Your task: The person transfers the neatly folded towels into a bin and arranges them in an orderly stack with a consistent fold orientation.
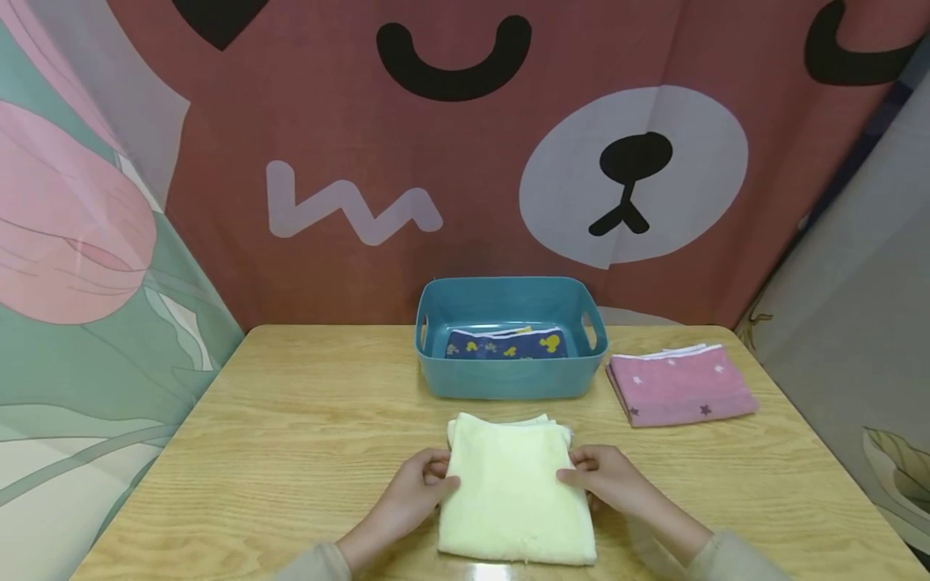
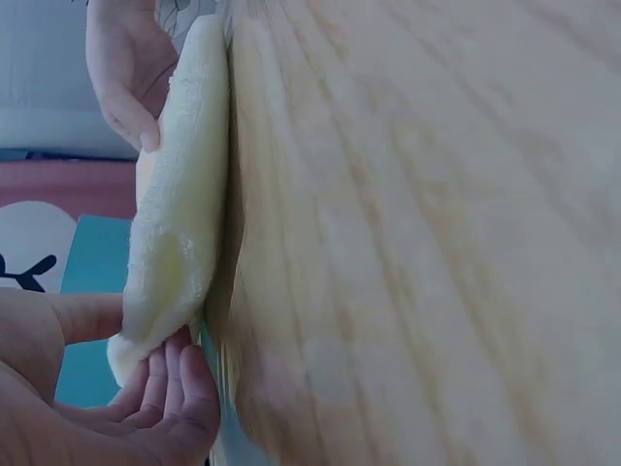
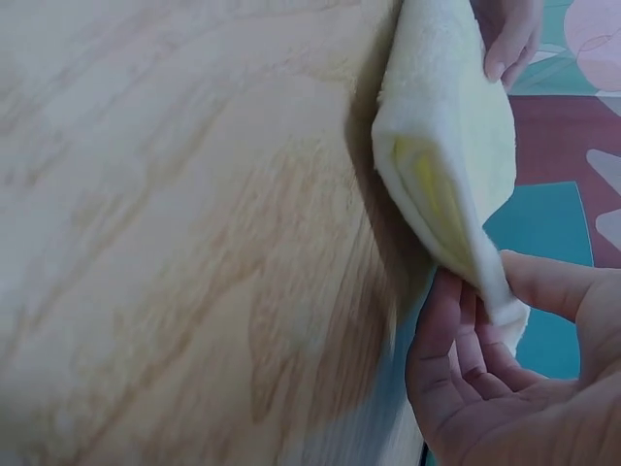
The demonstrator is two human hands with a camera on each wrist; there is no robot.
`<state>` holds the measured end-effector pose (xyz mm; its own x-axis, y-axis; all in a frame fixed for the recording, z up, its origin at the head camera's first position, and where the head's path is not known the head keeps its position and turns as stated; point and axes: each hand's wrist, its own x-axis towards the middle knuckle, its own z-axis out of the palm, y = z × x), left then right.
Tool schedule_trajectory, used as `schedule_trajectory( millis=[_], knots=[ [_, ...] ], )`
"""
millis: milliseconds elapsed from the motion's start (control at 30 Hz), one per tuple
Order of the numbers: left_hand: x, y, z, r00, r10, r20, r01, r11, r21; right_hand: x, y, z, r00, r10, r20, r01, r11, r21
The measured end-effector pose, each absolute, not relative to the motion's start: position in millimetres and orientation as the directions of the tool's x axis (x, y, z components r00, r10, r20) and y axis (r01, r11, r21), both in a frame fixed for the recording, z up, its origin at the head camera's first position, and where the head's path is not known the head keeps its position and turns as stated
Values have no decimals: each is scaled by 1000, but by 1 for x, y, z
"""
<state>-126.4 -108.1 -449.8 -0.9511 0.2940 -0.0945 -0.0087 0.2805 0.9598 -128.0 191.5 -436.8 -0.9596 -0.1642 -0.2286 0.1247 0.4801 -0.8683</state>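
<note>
A folded pale yellow towel [image 1: 517, 496] lies near the table's front edge, its folded layers showing at the side in the right wrist view. My left hand [image 1: 416, 492] pinches its left side, thumb on top and fingers underneath. On the opposite side my right hand [image 1: 609, 480] grips the towel the same way. Both wrist views show the thumb and fingers around the towel's edge. Behind the towel stands a teal basket [image 1: 508, 379] with a folded navy towel [image 1: 501, 345] with yellow figures inside. To its right lies a folded pink towel [image 1: 683, 387] with stars.
The wooden table [image 1: 305, 420] stretches to both sides of the towels. A curtain with a bear face [image 1: 349, 274] hangs directly behind the table's back edge. Printed fabric [image 1: 87, 323] also hangs on the left, and greyish fabric [image 1: 835, 307] on the right.
</note>
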Motion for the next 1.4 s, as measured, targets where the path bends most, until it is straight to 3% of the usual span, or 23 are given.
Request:
schedule_trajectory(
  millis=[233,1033,1400],
  knots=[
    [-127,-108,-453,-956,281,-86,-15,244,970,-126,191,-436,-955,-200,-220,113,441,-891],
    [-124,-106,-450,-962,266,-69,-3,242,970,-122,183,-435,-966,-67,-248,193,446,-874],
    [-125,-106,-450,-962,259,-80,-17,238,971,-120,187,-430,-978,-59,-199,153,441,-884]
  ],
)
